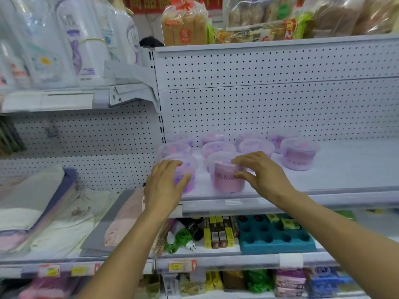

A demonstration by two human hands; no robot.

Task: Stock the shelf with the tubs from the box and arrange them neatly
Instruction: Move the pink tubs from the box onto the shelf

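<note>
White pegboard shelf (pixel 336 169) as landmark: mid-height, right bay, lower-left part already stocked, right part bare

On shelf, left end: cluster of clear tubs with pink/purple contents, roughly three rows deep. Back rows (pixel 218 145) against pegboard, blurred, exact count unclear. One tub (pixel 299 155) at right edge of cluster, slightly apart from the rest, label facing out

Front row, near shelf lip: two tubs. Left front tub (pixel 189 169) at shelf's left corner; right front tub (pixel 228 178) beside it, visible gap between, label facing out

Left of shelf, lower bay: folded textiles (pixel 54 212). Below shelf: teal holed tray (pixel 276 236), small bottles and boxes. Above shelf: bagged goods. Box of tubs not in view

Left hand (pixel 166 184) cupped round left front tub, fingers curved over its top and side. Right hand (pixel 261 171) on right front tub, thumb on label face, fingers over lid edge. Hands apart, one tub each

Step, judged: arranging phase, squaring front row, not fetching. Placement looks mostly done for this cluster

Next move, judged: slide both front tubs into line with rows behind, even out gap, turn left tub's label forward if hidden. Light push only; tubs likely light and slippery on painted metal, easy to knock row behind or over lip. Then lone right tub into line
</note>
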